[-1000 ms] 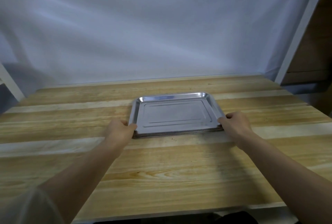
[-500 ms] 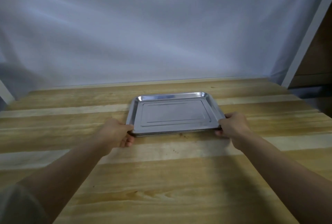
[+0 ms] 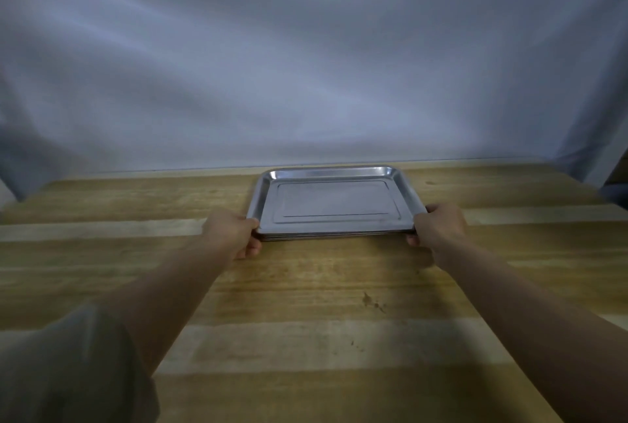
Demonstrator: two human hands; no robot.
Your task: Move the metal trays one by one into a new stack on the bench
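A stack of rectangular metal trays (image 3: 334, 205) lies on the wooden bench (image 3: 306, 286), toward its far edge. Thin layered rims show along the stack's near side. My left hand (image 3: 232, 234) grips the stack's near left corner, thumb on the top rim and fingers curled under. My right hand (image 3: 438, 227) grips the near right corner the same way. I cannot tell whether the hands hold only the top tray or the whole stack. The trays sit level and look to be resting on the wood.
A pale grey cloth backdrop (image 3: 306, 66) hangs right behind the bench's far edge. Bare wood stretches left of the trays and between them and me. A dark gap (image 3: 616, 181) opens past the bench at the right.
Both hands have shifted from resting beside the trays to gripping the near corners. The camera has tilted up and moved left, so the trays now appear farther away and to the right.
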